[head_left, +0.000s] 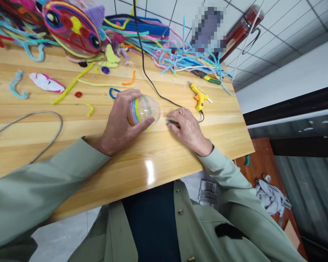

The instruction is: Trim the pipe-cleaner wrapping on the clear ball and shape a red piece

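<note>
My left hand is wrapped around a clear plastic ball with yellow, blue and pink bands on its left part, held at the wooden table. Just right of the ball, my right hand rests near the tabletop, its fingers closed on a small dark tool with a shiny tip. Most of that tool is hidden by the fingers, so its kind does not show. Beyond my right hand lies a yellow hot glue gun. A blue pipe cleaner loop lies behind my left hand.
A colourful fish-like craft piece and heaped pipe cleaners fill the back. A black cable crosses the table. A grey cable loops at left. A red thermos stands at the back right.
</note>
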`<act>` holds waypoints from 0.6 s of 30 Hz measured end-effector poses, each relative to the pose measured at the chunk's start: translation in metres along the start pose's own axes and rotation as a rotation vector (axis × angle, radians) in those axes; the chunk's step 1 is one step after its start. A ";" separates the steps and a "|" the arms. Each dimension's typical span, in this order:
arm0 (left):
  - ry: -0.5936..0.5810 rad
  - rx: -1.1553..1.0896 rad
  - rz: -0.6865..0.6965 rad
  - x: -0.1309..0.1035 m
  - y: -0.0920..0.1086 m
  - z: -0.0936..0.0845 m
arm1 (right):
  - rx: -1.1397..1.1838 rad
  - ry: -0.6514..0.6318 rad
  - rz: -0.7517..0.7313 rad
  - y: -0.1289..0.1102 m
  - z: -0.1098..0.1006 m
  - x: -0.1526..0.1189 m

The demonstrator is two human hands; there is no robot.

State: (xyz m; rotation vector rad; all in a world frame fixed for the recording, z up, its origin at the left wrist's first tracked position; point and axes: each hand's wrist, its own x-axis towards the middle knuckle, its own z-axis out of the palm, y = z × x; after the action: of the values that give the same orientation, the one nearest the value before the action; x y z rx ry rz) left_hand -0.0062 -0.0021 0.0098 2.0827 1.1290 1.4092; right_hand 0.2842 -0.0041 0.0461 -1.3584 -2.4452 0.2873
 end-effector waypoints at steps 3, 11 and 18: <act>-0.008 -0.004 -0.004 0.001 0.001 -0.001 | -0.062 -0.070 -0.012 -0.009 0.000 0.004; -0.019 0.002 -0.002 -0.001 0.000 0.001 | -0.167 -0.179 0.097 -0.017 0.003 0.008; -0.013 -0.005 0.023 0.000 -0.002 0.002 | -0.102 -0.198 0.199 -0.020 0.004 0.017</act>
State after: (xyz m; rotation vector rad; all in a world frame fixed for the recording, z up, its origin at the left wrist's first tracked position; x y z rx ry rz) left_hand -0.0051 -0.0009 0.0073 2.1051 1.0988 1.4057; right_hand 0.2587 -0.0001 0.0522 -1.6957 -2.5144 0.3656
